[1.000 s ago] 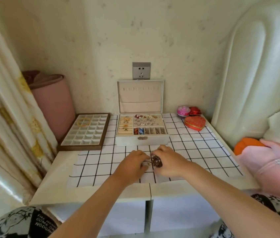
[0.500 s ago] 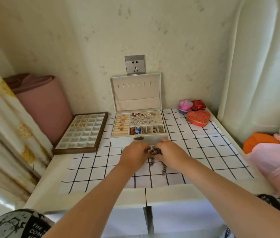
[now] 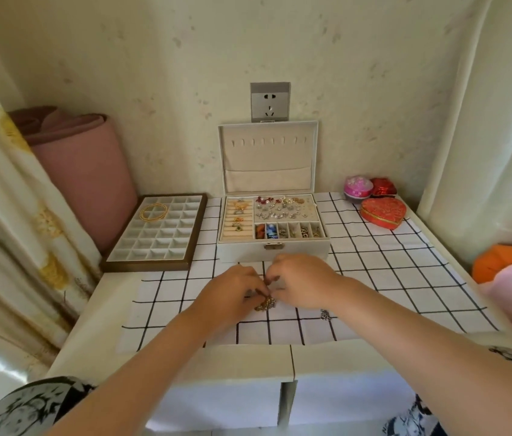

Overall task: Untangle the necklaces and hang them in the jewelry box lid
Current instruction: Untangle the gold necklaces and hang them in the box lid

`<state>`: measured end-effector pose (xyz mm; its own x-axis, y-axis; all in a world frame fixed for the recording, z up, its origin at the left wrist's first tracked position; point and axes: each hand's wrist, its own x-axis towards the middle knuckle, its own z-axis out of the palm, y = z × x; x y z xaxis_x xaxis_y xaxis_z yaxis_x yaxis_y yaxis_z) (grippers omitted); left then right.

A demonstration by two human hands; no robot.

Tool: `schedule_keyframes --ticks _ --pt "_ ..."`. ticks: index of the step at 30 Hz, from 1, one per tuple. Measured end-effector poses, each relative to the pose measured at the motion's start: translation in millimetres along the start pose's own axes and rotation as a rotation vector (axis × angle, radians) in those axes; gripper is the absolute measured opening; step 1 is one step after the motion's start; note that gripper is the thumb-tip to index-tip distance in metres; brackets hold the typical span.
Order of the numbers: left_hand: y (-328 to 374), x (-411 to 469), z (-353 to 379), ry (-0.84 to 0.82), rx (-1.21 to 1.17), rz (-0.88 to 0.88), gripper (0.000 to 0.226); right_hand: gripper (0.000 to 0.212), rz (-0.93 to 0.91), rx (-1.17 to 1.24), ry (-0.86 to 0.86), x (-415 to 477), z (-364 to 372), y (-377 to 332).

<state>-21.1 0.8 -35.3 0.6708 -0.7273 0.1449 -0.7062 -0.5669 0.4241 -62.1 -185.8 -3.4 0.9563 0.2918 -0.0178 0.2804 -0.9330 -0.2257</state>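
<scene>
A white jewelry box [image 3: 272,249] stands open at the back of the table, its trays full of small rings and charms. Its upright lid [image 3: 268,158] shows a row of bare hooks above a fabric pocket. Just in front of the box, my left hand [image 3: 232,294] and my right hand [image 3: 303,283] meet over a tangled clump of gold and dark necklaces [image 3: 265,303] lying on the checked cloth. Fingertips of both hands pinch the chains. A small dark pendant [image 3: 325,314] lies on the cloth below my right wrist.
A brown compartment tray [image 3: 154,236] holding a gold bangle [image 3: 153,212] sits left of the box. A red heart box [image 3: 383,212], a pink round box [image 3: 358,187] and a small red box [image 3: 383,187] stand back right. Pink roll and curtain at left, orange and pink fabric at right.
The view has shifted and both hands have drawn back a little from the box front. The necklace clump now lies lower on the cloth, and a dark pendant lies apart to the right.
</scene>
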Motion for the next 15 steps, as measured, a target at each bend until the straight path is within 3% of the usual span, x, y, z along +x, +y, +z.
schedule_keyframes --ticks 4,8,15 --pt "-12 -12 10 0.14 -0.039 -0.002 0.016 0.014 -0.011 0.025 -0.002 11 8 -4" --pt "-18 -11 8 0.179 0.02 0.066 0.016 0.017 0.009 0.073 0.037 20 13 -1" --pt "-18 -11 9 0.042 -0.006 0.28 0.024 0.018 0.051 0.209 0.117 19 12 11"
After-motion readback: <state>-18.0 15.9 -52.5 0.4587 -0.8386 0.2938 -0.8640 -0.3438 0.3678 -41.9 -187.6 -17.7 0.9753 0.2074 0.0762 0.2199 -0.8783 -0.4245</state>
